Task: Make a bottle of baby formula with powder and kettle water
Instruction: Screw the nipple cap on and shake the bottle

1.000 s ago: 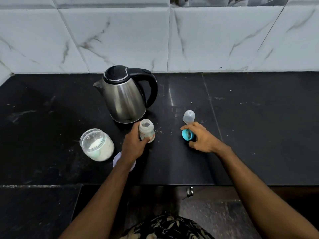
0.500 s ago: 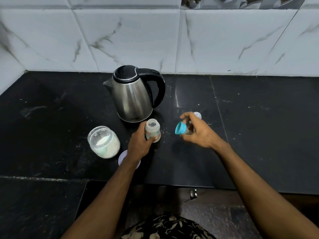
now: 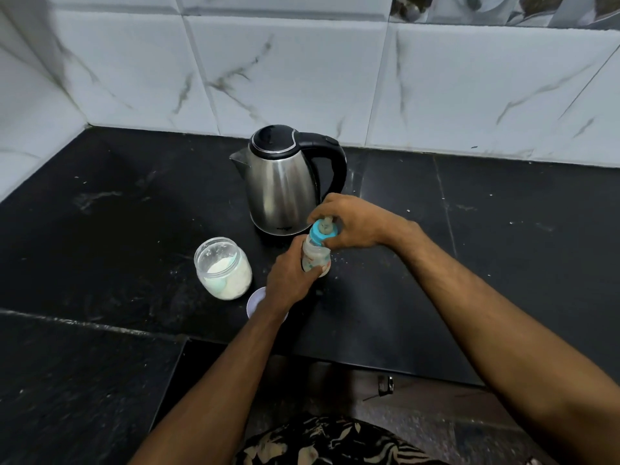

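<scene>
We see a speckled black stone worktop [image 3: 100,229] under glossy white marble-veined wall tiles [image 3: 302,78]. Our left hand [image 3: 290,275] has its grip closed round the small clear plastic baby bottle [image 3: 316,258], just before the steel kettle [image 3: 285,182]; our right hand [image 3: 352,224] pinches its teal ring cap [image 3: 320,233]. A round glass jar of white powder [image 3: 223,268] stands near.

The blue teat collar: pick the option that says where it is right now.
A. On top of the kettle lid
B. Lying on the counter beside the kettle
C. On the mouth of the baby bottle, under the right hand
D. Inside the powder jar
C: the blue teat collar sits on the neck of the baby bottle, with the right hand over it and the left hand gripping the bottle body.
</scene>
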`<state>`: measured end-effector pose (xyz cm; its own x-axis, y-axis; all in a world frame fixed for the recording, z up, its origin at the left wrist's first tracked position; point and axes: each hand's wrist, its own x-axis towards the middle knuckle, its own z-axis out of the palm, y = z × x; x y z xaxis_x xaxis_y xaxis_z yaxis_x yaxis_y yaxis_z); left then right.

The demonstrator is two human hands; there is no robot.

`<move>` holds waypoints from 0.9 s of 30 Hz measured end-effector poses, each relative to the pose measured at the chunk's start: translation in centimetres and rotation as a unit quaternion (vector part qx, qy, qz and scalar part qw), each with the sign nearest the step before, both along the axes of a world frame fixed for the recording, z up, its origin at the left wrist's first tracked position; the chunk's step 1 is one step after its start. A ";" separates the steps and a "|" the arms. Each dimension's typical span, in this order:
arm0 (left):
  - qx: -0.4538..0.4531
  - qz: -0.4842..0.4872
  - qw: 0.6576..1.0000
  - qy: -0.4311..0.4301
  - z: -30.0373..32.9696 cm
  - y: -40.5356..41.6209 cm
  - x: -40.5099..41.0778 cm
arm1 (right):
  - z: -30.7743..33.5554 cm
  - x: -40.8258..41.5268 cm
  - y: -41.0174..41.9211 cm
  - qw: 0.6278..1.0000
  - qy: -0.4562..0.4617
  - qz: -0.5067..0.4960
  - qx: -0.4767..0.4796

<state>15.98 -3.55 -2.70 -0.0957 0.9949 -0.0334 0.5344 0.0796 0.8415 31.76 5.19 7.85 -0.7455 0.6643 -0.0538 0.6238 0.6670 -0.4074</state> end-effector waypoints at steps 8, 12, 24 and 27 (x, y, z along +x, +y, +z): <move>-0.008 0.005 1.000 0.010 0.0 0.0 -0.1 | -0.4 -1.4 0.2 1.000 -0.018 0.016 -0.010; -0.009 0.005 1.000 0.007 -0.1 0.1 -0.1 | -1.0 -1.3 0.0 1.000 -0.012 0.014 -0.014; -0.005 -0.005 1.000 0.025 -0.6 0.5 -0.4 | -2.7 0.2 0.1 0.999 0.009 -0.011 -0.038; -0.007 -0.007 1.000 0.024 -0.6 0.4 -0.5 | -2.7 0.1 0.1 1.000 0.012 -0.004 -0.025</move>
